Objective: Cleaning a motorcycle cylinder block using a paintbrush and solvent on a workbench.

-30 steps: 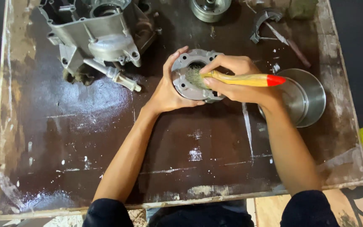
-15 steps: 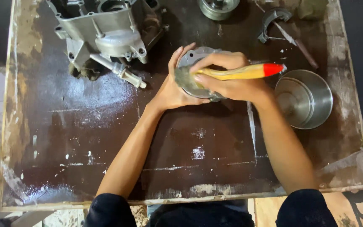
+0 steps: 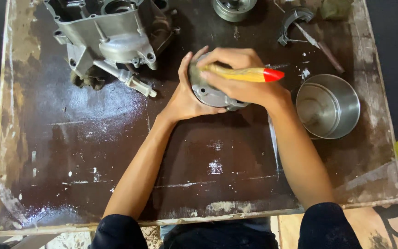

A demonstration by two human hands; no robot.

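Observation:
My left hand (image 3: 186,97) cups a round grey metal engine part (image 3: 210,94) from the left and holds it tilted on its edge above the dark worn tabletop (image 3: 116,152). My right hand (image 3: 245,78) lies over the top of the part and grips a paintbrush with a yellow wooden handle and a red tip (image 3: 249,74). The handle points right. The bristles are hidden between my fingers and the part.
A large grey engine casing (image 3: 111,37) sits at the back left. A shiny steel bowl (image 3: 329,106) stands just right of my right wrist. A round metal piece (image 3: 233,8), a curved metal piece (image 3: 293,20) and a thin tool (image 3: 321,44) lie along the back edge.
The round part lay flat with its holes showing. It is now tipped up on edge in my left hand, and my right hand with the brush has moved over its top.

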